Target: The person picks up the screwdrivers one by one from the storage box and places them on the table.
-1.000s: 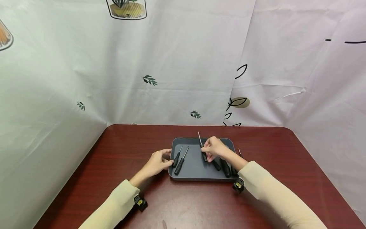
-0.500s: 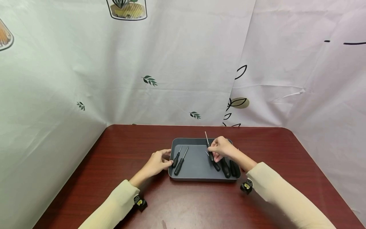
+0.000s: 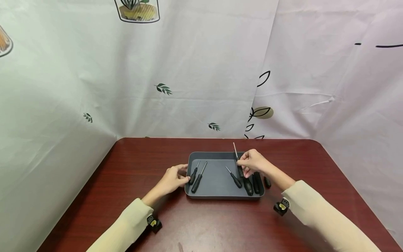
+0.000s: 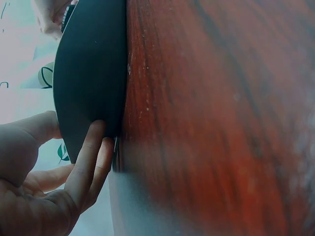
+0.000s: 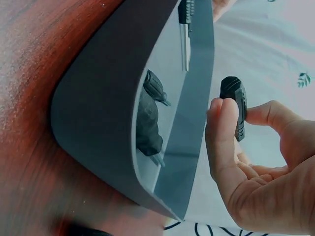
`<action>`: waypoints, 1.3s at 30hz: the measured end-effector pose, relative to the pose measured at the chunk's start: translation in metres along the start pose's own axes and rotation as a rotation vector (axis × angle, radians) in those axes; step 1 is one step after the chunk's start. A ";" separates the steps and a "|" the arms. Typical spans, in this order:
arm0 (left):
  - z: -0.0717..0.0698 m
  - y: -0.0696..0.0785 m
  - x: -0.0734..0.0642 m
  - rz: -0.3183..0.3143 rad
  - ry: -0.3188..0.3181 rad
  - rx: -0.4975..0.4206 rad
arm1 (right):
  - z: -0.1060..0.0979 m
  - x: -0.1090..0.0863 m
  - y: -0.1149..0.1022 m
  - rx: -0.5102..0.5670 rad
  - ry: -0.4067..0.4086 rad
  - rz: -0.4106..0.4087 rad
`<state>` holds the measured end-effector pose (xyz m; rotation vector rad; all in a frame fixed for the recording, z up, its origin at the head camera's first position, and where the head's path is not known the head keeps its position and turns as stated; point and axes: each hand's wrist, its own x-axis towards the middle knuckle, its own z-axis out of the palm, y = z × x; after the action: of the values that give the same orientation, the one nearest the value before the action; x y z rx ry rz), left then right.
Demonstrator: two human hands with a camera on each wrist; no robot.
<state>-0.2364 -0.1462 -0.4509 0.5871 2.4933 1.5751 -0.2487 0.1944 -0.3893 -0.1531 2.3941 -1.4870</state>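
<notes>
My right hand pinches a screwdriver by its black handle, thin shaft pointing up and away, over the right part of a grey tray. In the right wrist view thumb and fingertips press the black handle from both sides, beyond the tray's wall. My left hand holds the tray's left side. The left wrist view has its fingers against the tray's outer wall, thumb up at the rim. Beside that hand, two black screwdrivers lie inside the tray.
Below the right hand, inside the tray, lie a small screwdriver, a thick-handled one and another black handle. One more black handle lies just outside the tray's right edge. The red-brown table meets a white patterned cloth behind.
My right hand has moved to the right across the tray with the pinched screwdriver, uncovering the small screwdriver below. The left hand stays at the tray's left side.
</notes>
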 end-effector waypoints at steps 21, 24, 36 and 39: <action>0.000 0.004 -0.003 -0.012 0.000 0.005 | -0.029 -0.014 0.012 0.159 -0.078 0.047; 0.001 0.003 -0.002 -0.013 0.001 0.001 | -0.032 -0.015 0.014 0.176 -0.074 0.075; 0.000 0.002 -0.001 -0.004 -0.005 0.007 | -0.048 -0.023 0.021 0.225 -0.044 0.121; 0.000 0.002 0.000 -0.007 -0.004 0.002 | -0.052 -0.024 0.024 0.226 -0.031 0.130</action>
<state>-0.2358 -0.1454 -0.4497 0.5801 2.4915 1.5676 -0.2410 0.2559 -0.3839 0.0310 2.1478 -1.6652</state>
